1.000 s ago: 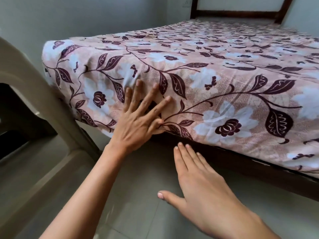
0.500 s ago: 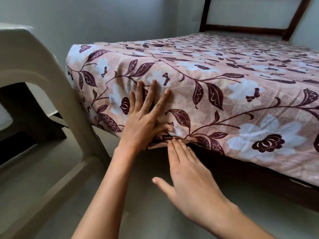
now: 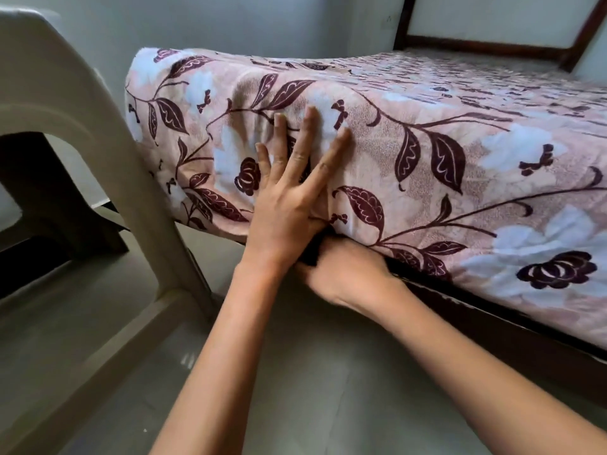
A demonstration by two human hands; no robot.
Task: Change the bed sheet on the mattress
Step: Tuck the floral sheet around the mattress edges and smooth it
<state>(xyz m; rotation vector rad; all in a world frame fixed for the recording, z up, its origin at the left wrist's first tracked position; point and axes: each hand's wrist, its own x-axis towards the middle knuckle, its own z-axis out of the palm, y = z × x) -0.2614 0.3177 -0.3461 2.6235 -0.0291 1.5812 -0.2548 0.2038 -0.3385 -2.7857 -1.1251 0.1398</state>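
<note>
The right hand (image 3: 341, 274), flat and clear of the bed half a second ago, now pushes in under the lower edge of the mattress (image 3: 203, 205). The pink floral cotton bed sheet with maroon leaves (image 3: 427, 165) is apparently being tucked, so this corner looks nearly finished. Its fingers are hidden and blurred, so whether they grip cloth cannot be told. Just above it, the left hand (image 3: 289, 192) lies flat, fingers spread, pressing the sheet to the mattress side.

Soft, dim daylight; slight motion blur, wide-angle bending at edges.
</note>
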